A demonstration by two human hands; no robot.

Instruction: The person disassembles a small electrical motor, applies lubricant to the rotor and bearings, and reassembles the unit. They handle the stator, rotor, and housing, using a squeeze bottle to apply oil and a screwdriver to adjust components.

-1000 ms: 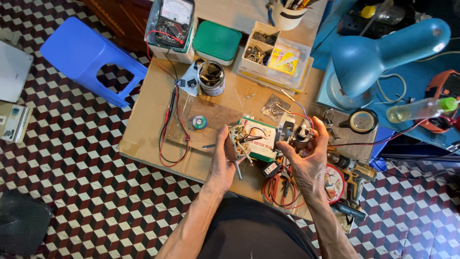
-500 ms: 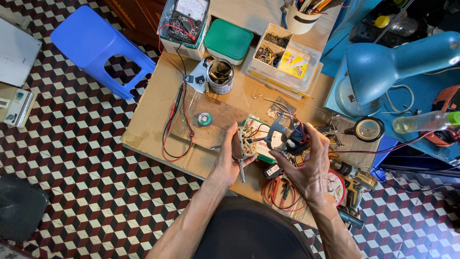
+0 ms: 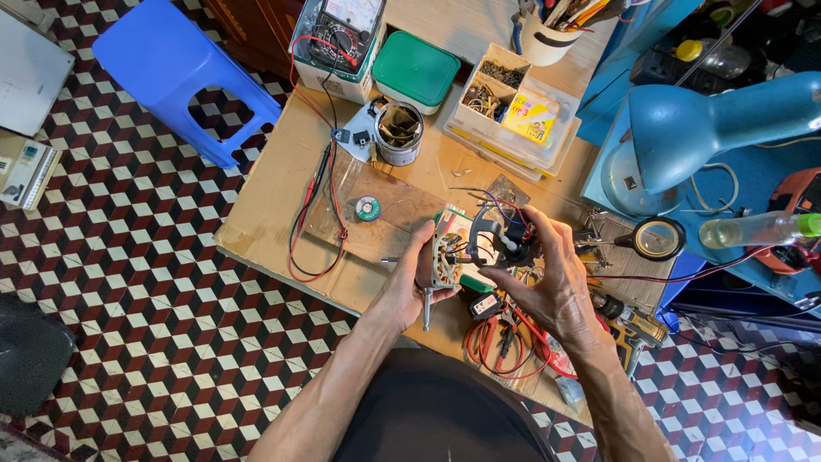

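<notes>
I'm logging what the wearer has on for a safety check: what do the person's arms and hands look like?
Both forearms are bare, with no sleeves reaching them. The left hand and right hand wear no gloves; no watch, ring or bracelet shows. A dark garment covers the body.

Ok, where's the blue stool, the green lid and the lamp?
Blue stool [image 3: 175, 64], head view, on its seat.
Green lid [image 3: 416, 68], head view, middle of the lid.
Lamp [image 3: 684, 128], head view, on its blue shade.

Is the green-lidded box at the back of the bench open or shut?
Shut: the green lid lies flat, covering the white box.
</notes>
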